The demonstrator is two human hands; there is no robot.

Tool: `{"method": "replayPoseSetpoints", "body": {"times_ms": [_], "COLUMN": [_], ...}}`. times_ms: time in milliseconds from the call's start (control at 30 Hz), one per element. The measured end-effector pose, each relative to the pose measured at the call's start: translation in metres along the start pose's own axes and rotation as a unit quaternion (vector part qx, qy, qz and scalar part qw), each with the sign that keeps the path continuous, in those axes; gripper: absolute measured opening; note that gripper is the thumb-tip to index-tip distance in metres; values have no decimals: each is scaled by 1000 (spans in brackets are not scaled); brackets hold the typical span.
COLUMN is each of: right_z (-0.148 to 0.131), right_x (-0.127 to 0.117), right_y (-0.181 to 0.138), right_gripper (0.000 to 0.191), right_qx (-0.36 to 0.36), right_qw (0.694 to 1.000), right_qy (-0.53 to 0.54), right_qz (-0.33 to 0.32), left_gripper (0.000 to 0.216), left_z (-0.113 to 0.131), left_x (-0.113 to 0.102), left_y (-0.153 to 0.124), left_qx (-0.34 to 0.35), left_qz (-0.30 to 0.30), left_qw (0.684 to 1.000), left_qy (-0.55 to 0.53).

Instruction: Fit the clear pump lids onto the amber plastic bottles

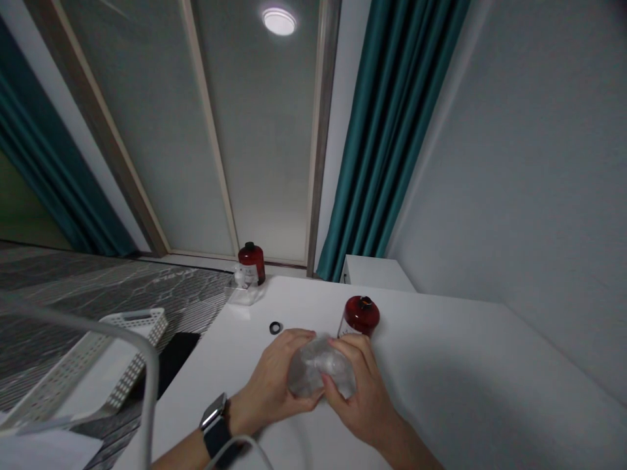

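Observation:
Between my two hands is a clear, rounded plastic object [316,369]; whether it is a bag or a container I cannot make out. My left hand [281,375] curves round its left side. From the right, my right hand [360,388] grips it with thumb and fingers bent over the top. Just behind my right hand stands a dark red bottle [361,316] with a pale label, its lower part hidden by the fingers. A small black ring-shaped piece [275,328] lies on the white table [441,378], beyond my left hand.
At the table's far left corner, another red bottle [252,261] with a black top stands by a clear tray [243,292]. A white perforated basket [134,320] is at left. A grey cable [151,391] crosses the left foreground. A white cabinet [379,274] stands behind the table.

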State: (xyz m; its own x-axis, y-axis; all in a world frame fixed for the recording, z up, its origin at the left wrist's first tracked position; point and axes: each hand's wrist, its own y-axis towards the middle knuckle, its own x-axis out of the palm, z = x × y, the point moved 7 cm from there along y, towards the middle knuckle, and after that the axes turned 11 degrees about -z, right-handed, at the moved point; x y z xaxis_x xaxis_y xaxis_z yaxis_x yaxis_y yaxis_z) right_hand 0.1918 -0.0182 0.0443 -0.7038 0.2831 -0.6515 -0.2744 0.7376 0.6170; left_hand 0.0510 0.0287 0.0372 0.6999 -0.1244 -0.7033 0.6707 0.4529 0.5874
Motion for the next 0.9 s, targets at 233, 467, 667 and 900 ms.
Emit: {"method": "replayPoseSetpoints", "body": {"times_ms": [233,467,667,900], "right_z": [4,19,7,5], "right_x": [-1,-4,1,10], "right_y": [-7,-4,-6,-4], "right_gripper": [64,71,63,59], "right_qx": [13,96,37,35], "right_qw": [999,992,999,999], "right_qy": [9,29,4,6], "right_qz": [51,82,37,-22], "left_gripper": [68,69,68,67], "left_z": [-1,1,-6,0], "left_x": [3,0,-1,7], "left_y": [0,1,0,-1], "left_qx": [-10,-4,-38,10], "left_qz": [-9,1,-6,-43], "left_qw": [1000,1000,999,997], "left_qy": [-4,15,18,57]}}
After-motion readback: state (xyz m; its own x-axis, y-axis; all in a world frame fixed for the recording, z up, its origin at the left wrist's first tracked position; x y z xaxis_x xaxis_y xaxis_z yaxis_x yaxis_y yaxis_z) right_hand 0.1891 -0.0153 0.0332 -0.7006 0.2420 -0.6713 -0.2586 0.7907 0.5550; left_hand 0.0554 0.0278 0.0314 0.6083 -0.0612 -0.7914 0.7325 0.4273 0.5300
